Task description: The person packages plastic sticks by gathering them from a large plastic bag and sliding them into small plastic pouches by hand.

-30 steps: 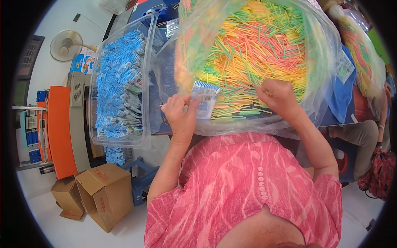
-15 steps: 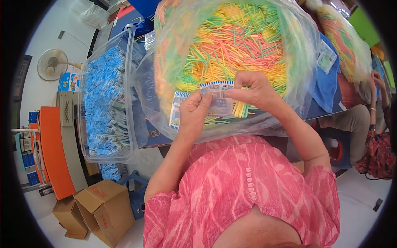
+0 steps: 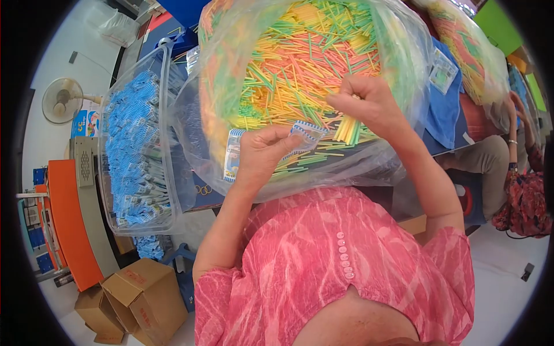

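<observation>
The left hand (image 3: 261,157) pinches a small clear packet (image 3: 309,136) with a blue-striped edge between thumb and fingertips. The right hand (image 3: 369,106), just beyond the packet and to its right, has its fingers curled round a bundle of yellow and green sticks (image 3: 348,131), whose lower ends poke out beneath. A second packet (image 3: 232,155) shows beside the back of the left hand, away from its fingertips (whether that hand grips it too, I cannot tell). Under and beyond both sets of fingers, loose sticks (image 3: 311,63) in pink, yellow, green and orange fill a clear plastic bag (image 3: 414,75). Yellow rings (image 3: 204,190) lie left of the left fingers; farther left stands a clear tub (image 3: 138,232) heaped with striped packets (image 3: 134,155). Well right of the right fingers, another packet (image 3: 443,72) lies on a blue cloth (image 3: 444,109), and past it is a co-worker's hand (image 3: 515,106).
</observation>
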The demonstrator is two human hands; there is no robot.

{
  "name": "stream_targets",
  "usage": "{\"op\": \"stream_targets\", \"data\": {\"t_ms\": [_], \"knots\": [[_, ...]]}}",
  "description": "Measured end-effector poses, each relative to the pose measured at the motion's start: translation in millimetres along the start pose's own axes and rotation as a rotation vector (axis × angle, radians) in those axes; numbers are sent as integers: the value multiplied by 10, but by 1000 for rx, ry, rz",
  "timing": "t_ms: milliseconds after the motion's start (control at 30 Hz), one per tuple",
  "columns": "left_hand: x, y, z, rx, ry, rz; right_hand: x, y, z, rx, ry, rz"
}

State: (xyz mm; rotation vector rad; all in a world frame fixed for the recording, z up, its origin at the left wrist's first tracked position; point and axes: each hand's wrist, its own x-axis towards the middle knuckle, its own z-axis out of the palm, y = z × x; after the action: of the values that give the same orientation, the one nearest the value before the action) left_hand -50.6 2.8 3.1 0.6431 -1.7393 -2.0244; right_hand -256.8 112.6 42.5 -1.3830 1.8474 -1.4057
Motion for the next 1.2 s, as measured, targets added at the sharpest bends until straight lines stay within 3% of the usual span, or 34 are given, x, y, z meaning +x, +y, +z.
{"op": "stream_targets", "data": {"t_ms": [167,300,400,467,500,567,600,667,767,833,867,933,1067,1167,1200], "knots": [[20,27,27,56,-87,-4,127,-187,90,169,-211,117],[13,-16,21,57,-181,7,157,-116,139,52,-202,93],[24,32,64,78,-191,-6,128,-155,202,-58,-135,-85],[45,23,84,79,-188,-15,124,-188,217,-207,-77,-328],[59,-18,84,55,-140,-49,127,-189,199,-211,-77,-331],[86,-32,99,31,-94,-80,125,-198,145,-240,-230,-373],[103,-29,119,-17,-87,-56,113,-216,86,-243,-228,-375],[135,-60,190,-67,-85,-30,64,-283,-62,-199,-155,-104],[186,-94,289,-134,-19,-6,-75,-160,-144,-174,-11,-216],[232,-13,353,474,14,-183,-258,-39,-117,-105,-76,-233],[248,11,464,462,-45,-155,-327,41,-133,-88,-96,-292],[243,31,628,326,6,-163,-426,43,-415,-172,-92,-248],[315,-108,638,86,-82,-50,-506,176,-1391,-125,264,-7],[357,-204,635,-49,-80,-41,-452,766,-2269,-186,483,82],[380,-219,629,7,-82,-52,-407,1005,-2480,-349,481,104]]}}
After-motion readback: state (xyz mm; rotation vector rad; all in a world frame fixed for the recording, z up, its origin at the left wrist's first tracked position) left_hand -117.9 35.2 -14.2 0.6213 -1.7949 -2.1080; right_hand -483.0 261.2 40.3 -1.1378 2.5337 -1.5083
